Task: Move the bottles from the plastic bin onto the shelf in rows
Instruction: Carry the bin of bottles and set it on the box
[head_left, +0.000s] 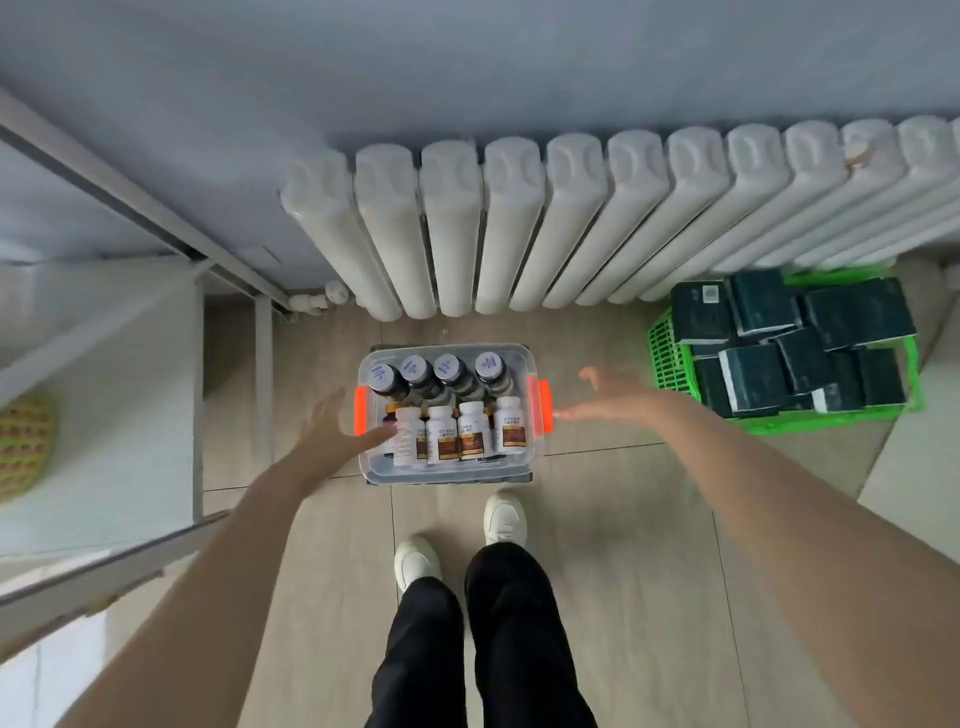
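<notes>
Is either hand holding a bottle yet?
No: the left hand and right hand are open on either side of the plastic bin, and every visible bottle sits inside it.

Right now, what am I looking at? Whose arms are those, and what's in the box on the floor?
The picture comes from a camera worn on a person's head, looking down. So the arms are that person's own, and you can see their legs and white shoes at the bottom.

The left hand and right hand are both open, with fingers spread, reaching toward the two sides of a clear bin on the floor. Neither hand holds anything yet.

Inside the bin stand bottles: four dark ones at the back and four white ones in front, with a bit more tucked between that I can't make out.

Behind the bin is a white radiator. To the right sits a green basket full of dark boxes. On the left is a pale shelf, where the bottles are meant to go.
</notes>
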